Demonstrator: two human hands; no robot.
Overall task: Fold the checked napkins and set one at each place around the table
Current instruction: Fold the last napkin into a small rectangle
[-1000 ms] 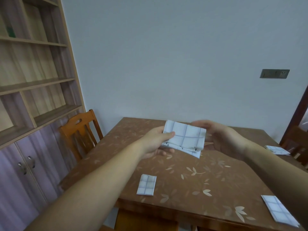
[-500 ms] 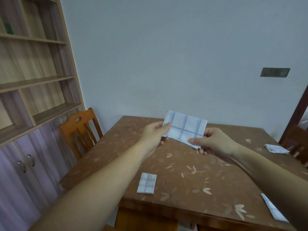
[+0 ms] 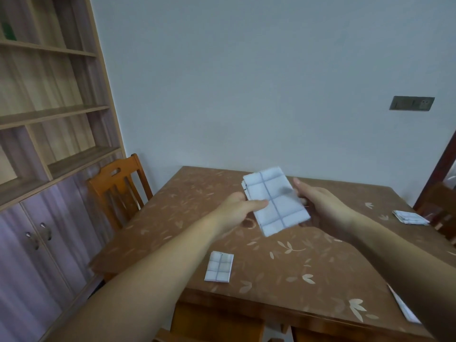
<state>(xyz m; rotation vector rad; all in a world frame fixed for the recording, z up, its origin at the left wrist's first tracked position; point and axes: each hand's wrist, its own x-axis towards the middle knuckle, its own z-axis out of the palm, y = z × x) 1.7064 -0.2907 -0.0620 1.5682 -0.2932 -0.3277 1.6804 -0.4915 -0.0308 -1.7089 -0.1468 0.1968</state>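
Observation:
A white napkin with grey checks [image 3: 275,199], folded into a narrow rectangle, hangs in the air above the middle of the brown table [image 3: 283,262]. My left hand [image 3: 240,207] pinches its left edge, thumb on top. My right hand [image 3: 318,202] sits at its right edge with fingers behind the cloth; whether it grips is unclear. A small folded napkin [image 3: 219,267] lies near the table's front left. Another folded napkin [image 3: 409,217] lies at the far right edge. A third napkin [image 3: 403,306] shows partly at the front right, behind my right forearm.
A wooden chair [image 3: 118,186] stands at the table's left side. A tall shelf unit with cupboard doors [image 3: 44,169] fills the left wall. Another chair [image 3: 441,208] and a dark door frame are at the far right. A wall socket [image 3: 411,103] is on the back wall.
The held napkin has been folded narrower and turned, so it now runs lengthwise away from me. Both hands moved slightly apart along its sides.

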